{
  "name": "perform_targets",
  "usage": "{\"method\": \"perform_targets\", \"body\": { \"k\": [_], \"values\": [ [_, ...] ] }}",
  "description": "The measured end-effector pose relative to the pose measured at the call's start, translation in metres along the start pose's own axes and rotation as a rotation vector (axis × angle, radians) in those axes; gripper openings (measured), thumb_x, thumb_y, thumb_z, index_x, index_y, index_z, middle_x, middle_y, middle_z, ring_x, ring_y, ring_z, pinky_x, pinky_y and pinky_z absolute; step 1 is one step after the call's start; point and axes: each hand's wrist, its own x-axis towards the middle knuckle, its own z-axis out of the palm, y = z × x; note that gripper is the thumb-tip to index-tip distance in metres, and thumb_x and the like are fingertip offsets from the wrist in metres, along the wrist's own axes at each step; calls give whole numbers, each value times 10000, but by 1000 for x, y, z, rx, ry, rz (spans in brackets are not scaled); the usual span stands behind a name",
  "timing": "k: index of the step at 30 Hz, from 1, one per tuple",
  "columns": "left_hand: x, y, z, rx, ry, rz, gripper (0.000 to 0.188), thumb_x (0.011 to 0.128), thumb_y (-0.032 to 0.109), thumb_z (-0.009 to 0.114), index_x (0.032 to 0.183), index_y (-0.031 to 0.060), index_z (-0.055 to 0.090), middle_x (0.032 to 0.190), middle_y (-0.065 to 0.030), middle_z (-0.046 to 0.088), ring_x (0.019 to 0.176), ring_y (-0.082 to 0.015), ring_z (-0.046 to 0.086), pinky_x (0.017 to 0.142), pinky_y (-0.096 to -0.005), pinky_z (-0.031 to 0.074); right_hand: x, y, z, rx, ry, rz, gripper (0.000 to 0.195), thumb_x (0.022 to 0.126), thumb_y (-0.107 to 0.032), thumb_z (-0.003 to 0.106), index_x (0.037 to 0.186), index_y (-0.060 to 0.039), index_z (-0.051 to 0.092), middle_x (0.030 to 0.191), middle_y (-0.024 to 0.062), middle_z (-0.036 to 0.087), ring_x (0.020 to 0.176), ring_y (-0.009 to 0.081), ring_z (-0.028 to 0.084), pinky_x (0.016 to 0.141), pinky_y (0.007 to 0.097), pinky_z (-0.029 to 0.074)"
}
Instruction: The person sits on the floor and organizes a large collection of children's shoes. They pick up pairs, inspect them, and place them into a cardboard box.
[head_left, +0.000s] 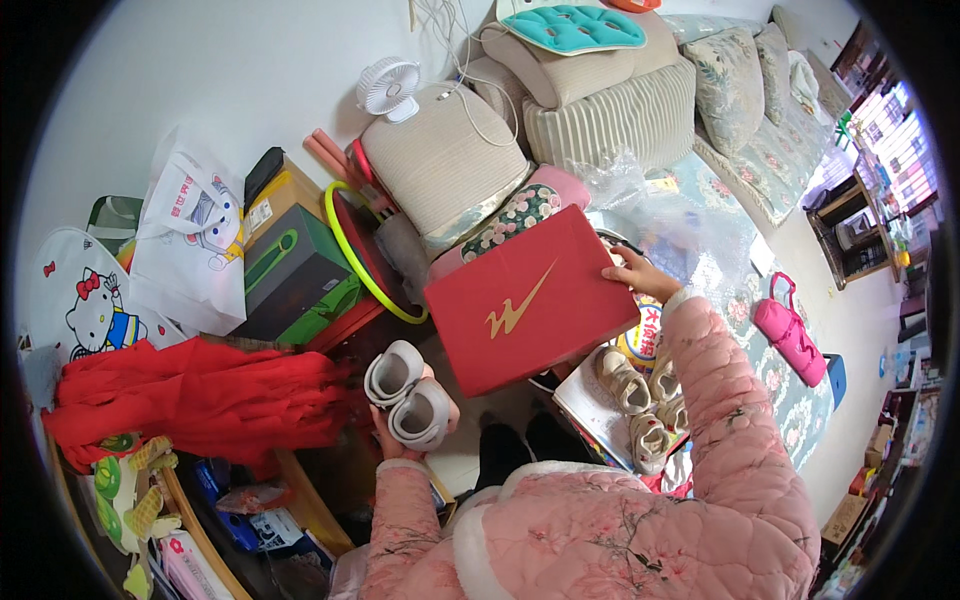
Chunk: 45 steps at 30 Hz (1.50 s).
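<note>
My left hand (390, 439) holds a pair of whitish, hollow, curled pieces (418, 412) from below, their open tops facing up; I cannot tell exactly what they are. My right hand (643, 276) grips the right end of a red cardboard shoebox (525, 300) with a gold logo. The shoebox is tilted, and its underside is hidden. Below its right end, several small beige children's shoes (624, 379) rest on a white-topped box or book (589, 409). A heap of red fabric (195, 397) lies left of my left hand.
A white bag (191, 247), a dark green-and-grey box (292, 262) and a yellow-green hoop (360, 262) stand along the wall. A small white fan (390, 86) sits on a beige cushion (442, 157). Bubble wrap (675, 217) and a pink bag (791, 337) lie on the flowered sofa cover (784, 405).
</note>
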Motion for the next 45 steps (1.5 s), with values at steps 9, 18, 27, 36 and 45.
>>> {"method": "perform_targets", "body": {
  "k": [9,18,27,36,45],
  "values": [
    [-8,17,-2,138,50,-18,814,811,699,468,1374,118,379,1320,-115,482,1169,-256,511,958,-425,466,-15,-50,-47,-102,-109,308,664,801,-558,572,1320,-158,465,1059,41,579,854,170,549,714,343,482],
    [49,-24,-32,14,363,102,633,893,645,391,1275,153,505,1277,-31,551,1170,-222,514,997,-414,417,-10,-12,-39,6,33,215,712,781,-595,593,1314,-138,473,1103,48,541,956,169,520,804,373,461],
    [53,-43,-11,-56,307,142,484,923,521,467,1221,145,536,1191,-30,582,1096,-196,542,944,-364,452,-15,-4,-34,45,128,151,706,800,-609,556,1300,-116,488,1156,76,567,998,207,540,828,389,459],
    [57,-41,-10,-14,224,120,538,912,561,440,1191,117,561,1169,-45,609,1068,-210,559,950,-365,442,-3,-5,-39,103,65,195,646,833,-543,577,1299,-108,471,1213,85,534,1079,193,513,872,388,450],
    [31,-46,141,499,127,-327,521,949,389,496,1337,52,414,1229,-84,539,1085,-194,550,918,-337,465,-25,28,-74,85,107,37,556,860,-437,577,1285,-89,486,1068,60,619,922,166,609,759,340,503]
  ]
}}
